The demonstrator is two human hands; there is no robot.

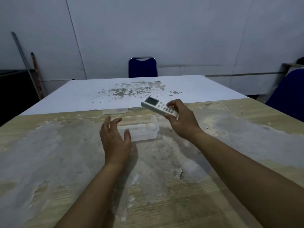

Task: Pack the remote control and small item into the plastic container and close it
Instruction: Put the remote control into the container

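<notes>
A clear rectangular plastic container [144, 127] stands open on the worn wooden table [65, 153], in the middle. Its clear lid [115, 111] lies flat just behind it. My right hand [181, 122] holds a white remote control [156, 104] with a small screen, tilted in the air above the container's far right corner. My left hand [115, 137] hovers at the container's left end, fingers spread and curved, holding nothing. I see no small item anywhere in view.
A white table [131, 91] with peeling patches adjoins the wooden one at the back. A blue chair [142, 68] stands behind it, another blue chair [289, 96] at the right. Poles [29, 68] lean on the wall at the left.
</notes>
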